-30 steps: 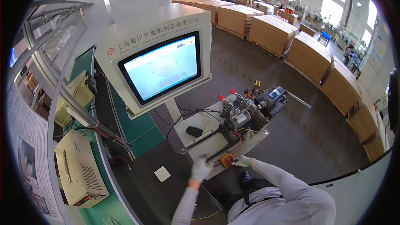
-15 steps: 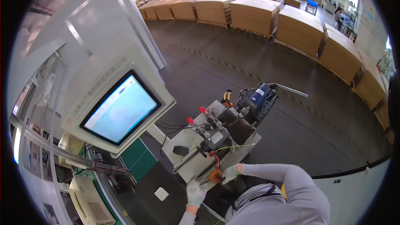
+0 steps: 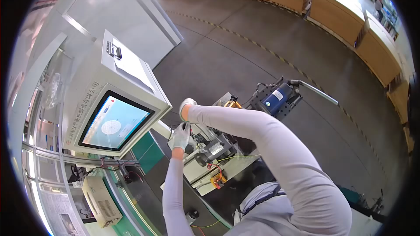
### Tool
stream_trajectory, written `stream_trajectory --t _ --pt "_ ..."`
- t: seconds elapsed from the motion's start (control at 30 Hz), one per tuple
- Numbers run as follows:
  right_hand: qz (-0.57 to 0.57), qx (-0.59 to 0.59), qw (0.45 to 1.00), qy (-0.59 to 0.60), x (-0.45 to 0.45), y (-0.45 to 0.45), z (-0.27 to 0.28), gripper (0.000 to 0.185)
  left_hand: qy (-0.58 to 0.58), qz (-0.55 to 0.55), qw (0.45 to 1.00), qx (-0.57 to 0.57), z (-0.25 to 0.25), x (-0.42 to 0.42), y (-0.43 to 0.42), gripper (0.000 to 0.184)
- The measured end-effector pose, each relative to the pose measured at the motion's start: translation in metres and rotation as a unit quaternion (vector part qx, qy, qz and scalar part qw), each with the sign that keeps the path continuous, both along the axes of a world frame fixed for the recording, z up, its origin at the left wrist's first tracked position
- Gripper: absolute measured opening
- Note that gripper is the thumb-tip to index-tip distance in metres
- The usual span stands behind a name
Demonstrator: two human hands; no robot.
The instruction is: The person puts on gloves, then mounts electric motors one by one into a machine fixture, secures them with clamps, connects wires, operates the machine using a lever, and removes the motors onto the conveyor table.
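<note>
Reaching across the machine (image 3: pixel 214 149) with both arms; it sits a bit below centre of frame. Both gloved hands are at its left end, just right of the monitor cabinet (image 3: pixel 142 98). Right hand (image 3: pixel 187 106) is the upper one: fingers look curled, far side hidden, so can't tell how far it's open or whether it has hold of anything. Left hand (image 3: pixel 180 136) is just below it, fingers pointing up the frame at some small dark fittings. Can't tell if it grips or only touches them. Right sleeve (image 3: pixel 271 137) runs from lower right over the middle and covers part of the machine. Left sleeve (image 3: pixel 173 192) comes up from bottom centre.

Below the machine's dark block: orange-yellow box (image 3: pixel 218 181), red cable (image 3: pixel 219 168) looping beside it. Blue motor (image 3: pixel 278 98) is right of centre, bright metal tube (image 3: pixel 316 91) slanting off to its right.

Screen (image 3: pixel 114 124) at left is lit, round plot on it. Beige instrument box (image 3: pixel 101 201) lower left. Brown cartons (image 3: pixel 337 11) along top and right edge; striped floor line (image 3: pixel 243 38) this side of them. Another person (image 3: pixel 379 8) upper right, well apart.
</note>
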State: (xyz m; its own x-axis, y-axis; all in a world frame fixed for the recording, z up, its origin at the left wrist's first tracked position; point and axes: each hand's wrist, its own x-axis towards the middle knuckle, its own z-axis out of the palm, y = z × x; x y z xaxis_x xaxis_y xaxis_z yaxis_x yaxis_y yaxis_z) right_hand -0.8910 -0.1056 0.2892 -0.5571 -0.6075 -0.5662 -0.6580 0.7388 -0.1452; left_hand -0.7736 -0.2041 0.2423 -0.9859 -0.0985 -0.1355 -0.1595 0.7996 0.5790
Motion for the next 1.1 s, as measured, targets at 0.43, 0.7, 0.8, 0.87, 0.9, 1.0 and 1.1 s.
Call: stream_trajectory --t 0.43,0.7,0.8,0.87,0.9,1.0,1.1 --pt "-0.175 -0.435 0.882 0.047 0.133 0.246 0.074 0.03 -0.006 -0.052 0.998 -0.045 -0.023 -0.031 -0.008 0.048" --pt "-0.518 -0.38 0.764 -0.061 0.282 0.334 -0.035 0.027 0.101 -0.008 0.991 -0.087 0.027 0.042 -0.013 0.038" --pt "-0.598 -0.358 0.716 -0.038 0.273 0.333 -0.058 0.026 0.048 0.022 0.998 -0.034 -0.058 0.095 -0.03 0.039" --pt "-0.598 -0.344 0.719 -0.085 0.266 0.302 -0.059 0.027 -0.113 0.03 0.992 -0.055 -0.078 0.119 -0.02 0.043" --pt "-0.555 -0.373 0.742 -0.053 0.26 0.287 -0.06 0.027 -0.11 0.029 0.992 -0.054 -0.091 0.123 -0.02 0.043" --pt "-0.448 -0.374 0.812 -0.021 0.233 0.253 -0.067 0.029 -0.063 0.08 0.995 -0.003 -0.127 0.133 -0.024 0.045" --pt "-0.383 -0.4 0.831 0.045 0.212 0.222 -0.082 0.03 -0.021 0.099 0.995 0.002 -0.112 0.141 -0.012 0.044"
